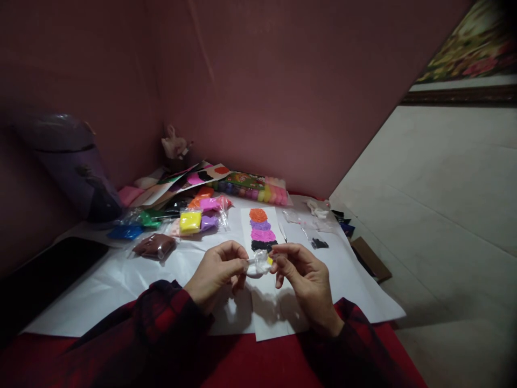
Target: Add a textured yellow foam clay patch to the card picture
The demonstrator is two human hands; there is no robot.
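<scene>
My left hand [218,270] pinches a small clear plastic packet of white modelling clay [258,264] between thumb and fingers. At the packet's other end, the thumb and fingertips of my right hand [309,281] are closed on its edge. Below and behind the packet lies a white paper strip [264,312]. Patches of clay run down it: orange [258,215], purple [260,226], magenta [262,235] and black [264,245]. A bit of yellow clay shows beside my right fingertips, mostly hidden by the packet and hand.
Bagged clay lies at the left: brown [154,246], yellow [189,222], blue [126,231] and others. Behind are decorated strips [202,178] and a multicoloured clay pack [258,187]. Opened bags [319,242] lie right. A purple container [76,172] and dark flat object [52,275] stand left.
</scene>
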